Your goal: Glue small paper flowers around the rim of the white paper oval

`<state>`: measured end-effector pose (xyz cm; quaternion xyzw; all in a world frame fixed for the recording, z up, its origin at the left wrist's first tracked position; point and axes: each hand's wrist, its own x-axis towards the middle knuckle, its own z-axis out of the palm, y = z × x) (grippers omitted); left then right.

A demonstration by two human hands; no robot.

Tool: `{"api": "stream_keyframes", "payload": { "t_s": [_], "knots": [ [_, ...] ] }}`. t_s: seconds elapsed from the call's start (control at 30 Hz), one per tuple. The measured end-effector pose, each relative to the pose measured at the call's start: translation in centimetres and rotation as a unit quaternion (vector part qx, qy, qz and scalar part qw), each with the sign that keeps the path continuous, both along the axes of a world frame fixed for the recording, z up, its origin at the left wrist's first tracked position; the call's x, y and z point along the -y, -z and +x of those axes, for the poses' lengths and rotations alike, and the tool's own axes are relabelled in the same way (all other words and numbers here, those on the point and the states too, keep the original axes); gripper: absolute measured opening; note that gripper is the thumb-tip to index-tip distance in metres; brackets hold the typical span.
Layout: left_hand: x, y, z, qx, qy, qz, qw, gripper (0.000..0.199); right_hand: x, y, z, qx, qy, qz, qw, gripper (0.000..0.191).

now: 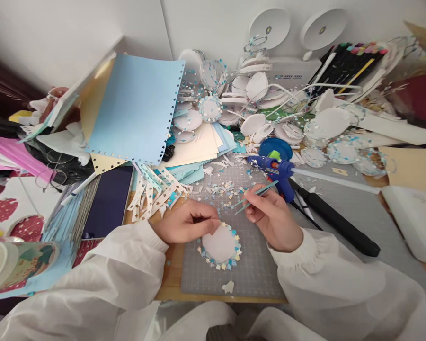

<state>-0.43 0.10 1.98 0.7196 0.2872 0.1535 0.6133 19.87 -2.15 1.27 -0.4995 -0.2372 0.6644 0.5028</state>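
Observation:
My left hand (190, 221) is closed, its thumb and forefinger pinching the upper left edge of a round white paper disc (219, 245). Small blue, white and cream paper stars line the rim of this disc. Teal tweezers (270, 186) are gripped between the thumb and fingers of my right hand (271, 215), their tips pointing down and left. Beyond both hands, loose paper stars (225, 188) lie scattered on the grey cutting mat (195, 279). A blue glue gun (275, 166) with a long white glue stick lies just past my right hand.
Left of the mat are a dark phone (109, 203), punched paper strips (158, 194) and a paper cup (3, 265). A blue sheet (138, 106) stands behind them. Finished-looking discs (211, 109) pile up at the back. A black stick-shaped tool (341, 222) lies right.

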Motion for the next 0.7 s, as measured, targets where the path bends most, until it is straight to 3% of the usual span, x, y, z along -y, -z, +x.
{"api": "stream_keyframes", "payload": {
  "t_s": [0.7],
  "knots": [
    [0.18,0.48,0.23,0.013,-0.014,0.073,0.997,0.043,0.02,0.02,-0.02,0.009,-0.014,0.007,1.000,0.035]
  ]
}}
